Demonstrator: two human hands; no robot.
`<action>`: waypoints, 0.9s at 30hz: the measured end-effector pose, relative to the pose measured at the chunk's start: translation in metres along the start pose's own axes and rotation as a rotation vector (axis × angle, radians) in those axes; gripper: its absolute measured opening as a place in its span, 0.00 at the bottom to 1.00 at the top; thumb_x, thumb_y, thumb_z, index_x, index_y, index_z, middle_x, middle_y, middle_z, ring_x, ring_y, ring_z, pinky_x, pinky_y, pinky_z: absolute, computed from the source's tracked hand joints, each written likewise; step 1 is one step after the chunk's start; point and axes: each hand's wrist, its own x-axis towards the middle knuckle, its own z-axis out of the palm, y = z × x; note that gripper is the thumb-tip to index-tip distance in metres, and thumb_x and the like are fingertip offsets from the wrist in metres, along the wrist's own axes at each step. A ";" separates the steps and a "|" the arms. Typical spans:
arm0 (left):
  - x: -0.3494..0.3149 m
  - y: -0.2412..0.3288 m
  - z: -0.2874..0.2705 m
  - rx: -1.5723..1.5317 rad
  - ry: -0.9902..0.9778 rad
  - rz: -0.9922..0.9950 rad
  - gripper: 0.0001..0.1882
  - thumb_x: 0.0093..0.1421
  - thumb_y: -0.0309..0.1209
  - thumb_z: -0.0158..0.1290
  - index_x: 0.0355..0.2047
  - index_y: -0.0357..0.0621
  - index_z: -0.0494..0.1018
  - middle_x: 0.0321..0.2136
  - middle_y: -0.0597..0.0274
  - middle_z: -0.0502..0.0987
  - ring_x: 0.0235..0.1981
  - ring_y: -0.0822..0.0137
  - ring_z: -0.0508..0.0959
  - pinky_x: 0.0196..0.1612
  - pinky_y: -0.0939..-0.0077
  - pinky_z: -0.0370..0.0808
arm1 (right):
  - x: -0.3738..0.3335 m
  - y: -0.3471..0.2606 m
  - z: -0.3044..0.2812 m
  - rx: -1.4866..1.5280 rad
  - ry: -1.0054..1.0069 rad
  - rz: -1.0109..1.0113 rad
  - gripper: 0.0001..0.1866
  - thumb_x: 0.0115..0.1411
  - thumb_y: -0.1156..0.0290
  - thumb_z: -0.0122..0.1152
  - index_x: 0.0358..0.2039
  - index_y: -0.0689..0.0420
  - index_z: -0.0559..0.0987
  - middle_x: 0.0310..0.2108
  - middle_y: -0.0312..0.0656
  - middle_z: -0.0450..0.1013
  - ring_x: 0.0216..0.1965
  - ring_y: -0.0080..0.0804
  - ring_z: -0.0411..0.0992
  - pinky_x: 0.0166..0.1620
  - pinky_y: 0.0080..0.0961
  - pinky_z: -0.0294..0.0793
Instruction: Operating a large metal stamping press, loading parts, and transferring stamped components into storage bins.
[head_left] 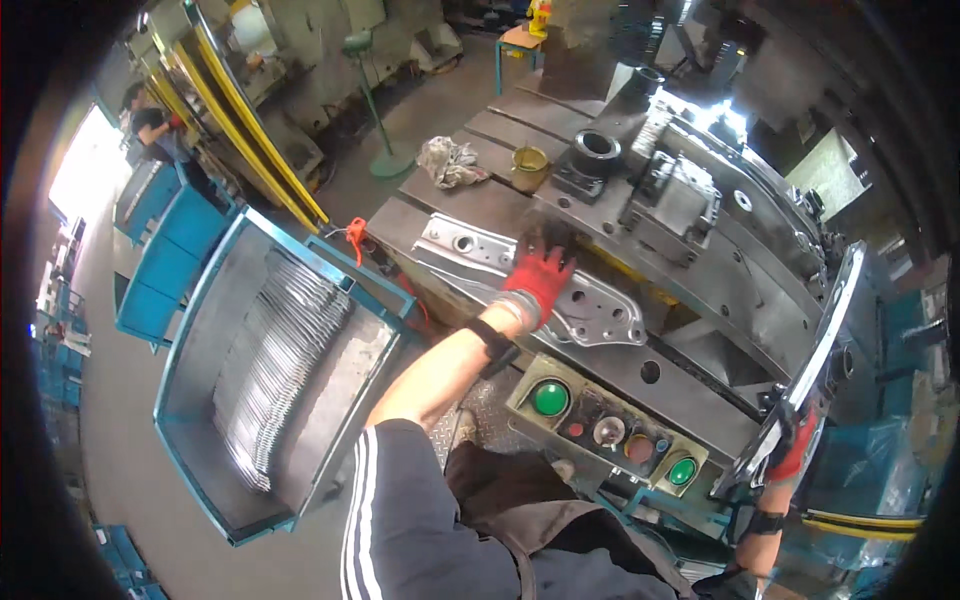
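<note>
My left hand (543, 272), in a red glove with dark fingertips, reaches across the middle of a long stamped metal panel (600, 308) on the near edge of the press bed. Its fingers curl over the panel's far side and are partly blurred. The panel is silvery and has several round holes. At the far right, my right hand (795, 445), also gloved in red and black, grips the lower part of a second long stamped metal panel (832, 315). That panel stands tilted and nearly edge-on to me; part of the hand's grip is hidden behind it.
A control box (560, 420) with green buttons sits before me. On the press bed (490, 155) are a rag (450, 162), a small pot (529, 168) and a heavy die (685, 200). A blue-rimmed bin (180, 450) of stacked panels stands left. Another person (150, 130) is far left.
</note>
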 end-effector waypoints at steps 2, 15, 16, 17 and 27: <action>-0.014 0.000 -0.010 -0.089 0.051 -0.007 0.39 0.50 0.37 0.56 0.64 0.53 0.58 0.62 0.47 0.59 0.65 0.41 0.53 0.66 0.40 0.44 | -0.015 -0.009 0.021 -0.185 0.004 -0.079 0.32 0.54 0.68 0.64 0.58 0.66 0.65 0.46 0.44 0.74 0.41 0.32 0.74 0.48 0.26 0.72; -0.123 -0.038 0.066 -1.507 0.344 -0.547 0.55 0.45 0.44 0.66 0.65 0.33 0.47 0.59 0.38 0.56 0.61 0.42 0.58 0.65 0.57 0.55 | 0.053 -0.046 0.377 -1.189 -0.622 -0.507 0.39 0.41 0.58 0.70 0.55 0.56 0.70 0.54 0.56 0.65 0.55 0.55 0.64 0.54 0.44 0.67; -0.124 -0.033 0.067 -1.514 0.244 -0.603 0.58 0.43 0.46 0.67 0.65 0.33 0.46 0.61 0.37 0.54 0.62 0.43 0.58 0.64 0.60 0.57 | 0.056 -0.043 0.388 -1.178 -0.660 -0.528 0.40 0.41 0.58 0.70 0.56 0.56 0.69 0.54 0.56 0.64 0.55 0.55 0.64 0.55 0.44 0.66; -0.119 -0.028 0.069 -1.553 0.218 -0.608 0.59 0.42 0.48 0.68 0.65 0.32 0.45 0.61 0.37 0.54 0.62 0.44 0.57 0.64 0.60 0.58 | 0.059 -0.039 0.398 -1.166 -0.701 -0.552 0.40 0.41 0.58 0.70 0.56 0.57 0.69 0.54 0.56 0.64 0.55 0.55 0.64 0.55 0.43 0.66; -0.060 0.007 0.064 -2.065 -0.030 -1.014 0.72 0.39 0.59 0.66 0.65 0.26 0.32 0.65 0.33 0.43 0.66 0.44 0.51 0.66 0.60 0.55 | 0.075 0.020 0.403 -1.375 -0.772 -0.752 0.48 0.43 0.57 0.69 0.62 0.61 0.60 0.60 0.60 0.58 0.60 0.56 0.60 0.61 0.44 0.60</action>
